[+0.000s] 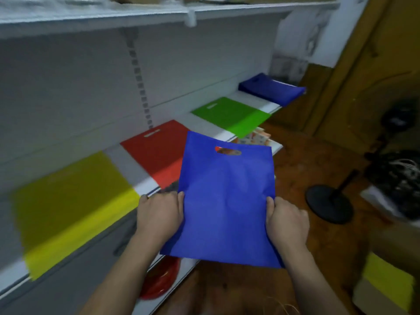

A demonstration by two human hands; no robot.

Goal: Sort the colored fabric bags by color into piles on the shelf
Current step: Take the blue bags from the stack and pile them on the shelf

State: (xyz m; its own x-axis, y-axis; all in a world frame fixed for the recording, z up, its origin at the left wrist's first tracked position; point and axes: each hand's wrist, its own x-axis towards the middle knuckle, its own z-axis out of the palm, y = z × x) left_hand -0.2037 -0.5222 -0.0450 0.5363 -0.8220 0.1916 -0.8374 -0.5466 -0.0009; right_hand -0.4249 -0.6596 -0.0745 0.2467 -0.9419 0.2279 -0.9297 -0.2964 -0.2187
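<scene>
The blue bag is pinched at its two side edges by the left hand and the right hand, thumbs on top, and is held flat in the air in front of the shelf. On the shelf, a yellow pile, a red pile, a green pile and, farthest off, a blue pile are laid out. Because the blue pile is well apart from the hands, the limp fabric could be dropped short onto the green pile or left hanging over the edge.

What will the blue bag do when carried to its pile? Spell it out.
Held flat by both hands, the left hand and right hand gripping its side edges, the blue bag creases between them, so it is probably limp and would droop from one hand. It looks thin, so likely very light. Its matte weave probably resists slipping.
</scene>
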